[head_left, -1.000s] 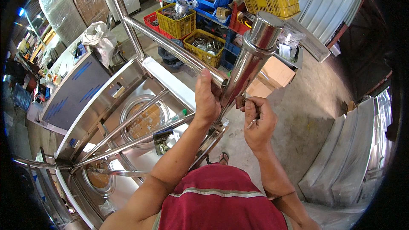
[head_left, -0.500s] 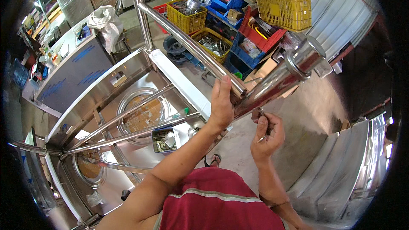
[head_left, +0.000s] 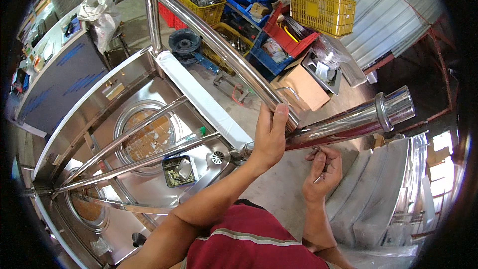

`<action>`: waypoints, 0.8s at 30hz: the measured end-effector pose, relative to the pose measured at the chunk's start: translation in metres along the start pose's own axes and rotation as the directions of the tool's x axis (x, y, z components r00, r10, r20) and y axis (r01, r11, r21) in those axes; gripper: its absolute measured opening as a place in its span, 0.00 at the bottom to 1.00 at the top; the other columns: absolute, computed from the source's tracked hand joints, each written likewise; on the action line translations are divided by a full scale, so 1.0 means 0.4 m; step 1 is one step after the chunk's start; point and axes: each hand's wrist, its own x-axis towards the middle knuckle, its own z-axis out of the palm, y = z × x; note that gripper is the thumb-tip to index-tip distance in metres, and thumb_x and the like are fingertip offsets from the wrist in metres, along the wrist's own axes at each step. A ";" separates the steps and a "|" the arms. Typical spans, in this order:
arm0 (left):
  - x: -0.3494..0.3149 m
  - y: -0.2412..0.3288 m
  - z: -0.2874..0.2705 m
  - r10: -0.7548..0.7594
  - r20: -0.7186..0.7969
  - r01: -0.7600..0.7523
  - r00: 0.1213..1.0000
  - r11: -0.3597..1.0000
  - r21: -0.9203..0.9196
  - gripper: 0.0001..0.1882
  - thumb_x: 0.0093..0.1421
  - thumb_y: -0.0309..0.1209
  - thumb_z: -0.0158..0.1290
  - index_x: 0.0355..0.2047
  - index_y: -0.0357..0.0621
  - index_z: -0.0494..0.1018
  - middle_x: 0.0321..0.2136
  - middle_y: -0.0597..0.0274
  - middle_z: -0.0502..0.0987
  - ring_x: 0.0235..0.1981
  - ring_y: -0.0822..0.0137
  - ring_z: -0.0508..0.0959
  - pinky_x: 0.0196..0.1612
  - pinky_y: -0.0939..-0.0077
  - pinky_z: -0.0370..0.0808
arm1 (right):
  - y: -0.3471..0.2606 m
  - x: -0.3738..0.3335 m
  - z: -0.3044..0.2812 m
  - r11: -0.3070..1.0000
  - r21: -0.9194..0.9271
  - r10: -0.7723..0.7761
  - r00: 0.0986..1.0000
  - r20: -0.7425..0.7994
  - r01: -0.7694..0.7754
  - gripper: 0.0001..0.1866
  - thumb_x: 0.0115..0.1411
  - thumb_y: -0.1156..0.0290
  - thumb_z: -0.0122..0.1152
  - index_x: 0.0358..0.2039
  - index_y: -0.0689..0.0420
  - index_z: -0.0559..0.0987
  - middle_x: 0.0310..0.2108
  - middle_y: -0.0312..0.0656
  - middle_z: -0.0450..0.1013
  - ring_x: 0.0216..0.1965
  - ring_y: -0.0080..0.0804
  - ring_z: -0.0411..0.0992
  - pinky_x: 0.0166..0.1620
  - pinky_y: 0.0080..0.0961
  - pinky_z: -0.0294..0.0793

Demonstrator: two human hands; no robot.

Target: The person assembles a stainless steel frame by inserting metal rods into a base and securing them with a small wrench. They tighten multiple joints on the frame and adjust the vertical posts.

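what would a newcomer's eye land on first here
Probably the thick polished steel tube slanting out right of centre, with the left grip on the near end of a thinner steel rail beside it. Next, likely the big white-edged steel frame filling the left side. The maroon top at the bottom and yellow crate at upper right add bright colour.

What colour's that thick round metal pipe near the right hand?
The pipe is shiny silver, shown in the head view.
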 end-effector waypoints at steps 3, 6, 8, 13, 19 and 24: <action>0.001 -0.008 -0.002 -0.030 0.021 0.030 0.999 1.000 -0.008 0.15 0.78 0.41 0.39 0.49 0.42 0.65 0.34 0.65 0.74 0.32 0.75 0.75 0.38 0.77 0.76 | -0.011 0.010 -0.019 0.984 -0.174 -0.027 0.998 0.055 0.036 0.19 0.72 0.59 0.58 0.40 0.67 0.76 0.30 0.42 0.76 0.28 0.26 0.75 0.34 0.23 0.76; 0.001 -0.011 -0.004 -0.059 0.035 0.061 0.998 0.997 -0.043 0.15 0.78 0.41 0.39 0.49 0.42 0.65 0.35 0.65 0.74 0.31 0.75 0.76 0.38 0.77 0.76 | -0.020 0.019 -0.040 0.975 -0.221 0.023 0.993 0.119 0.004 0.19 0.72 0.58 0.57 0.41 0.66 0.75 0.32 0.40 0.75 0.30 0.25 0.73 0.36 0.23 0.75; 0.001 -0.010 -0.005 -0.062 0.038 0.064 0.997 0.996 -0.061 0.14 0.78 0.41 0.39 0.49 0.42 0.65 0.35 0.64 0.75 0.31 0.75 0.76 0.38 0.77 0.76 | -0.021 0.026 -0.049 0.982 -0.188 0.038 0.987 0.157 -0.008 0.19 0.72 0.58 0.57 0.41 0.65 0.75 0.32 0.40 0.75 0.30 0.24 0.73 0.36 0.23 0.75; -0.003 -0.004 -0.012 -0.074 0.081 0.079 0.994 0.995 -0.060 0.15 0.77 0.42 0.40 0.49 0.42 0.64 0.35 0.63 0.75 0.32 0.74 0.76 0.38 0.78 0.75 | -0.030 0.031 -0.056 0.969 -0.247 0.048 0.984 0.174 -0.004 0.19 0.72 0.57 0.58 0.41 0.64 0.75 0.31 0.37 0.75 0.30 0.22 0.72 0.36 0.22 0.74; -0.002 0.004 -0.007 -0.052 0.078 0.059 0.996 0.993 -0.097 0.17 0.77 0.44 0.41 0.50 0.41 0.64 0.36 0.62 0.75 0.33 0.74 0.76 0.39 0.79 0.74 | -0.026 0.008 -0.014 0.986 -0.155 0.059 0.997 0.042 -0.052 0.20 0.72 0.57 0.57 0.39 0.65 0.76 0.30 0.42 0.77 0.28 0.24 0.75 0.32 0.23 0.75; -0.003 0.015 0.007 -0.087 0.020 0.089 0.996 0.989 -0.115 0.18 0.76 0.44 0.44 0.51 0.41 0.67 0.36 0.65 0.75 0.34 0.76 0.74 0.39 0.79 0.73 | -0.028 0.012 -0.002 0.992 -0.118 0.053 0.998 0.026 -0.050 0.18 0.71 0.59 0.59 0.39 0.66 0.76 0.29 0.41 0.77 0.29 0.24 0.76 0.34 0.23 0.75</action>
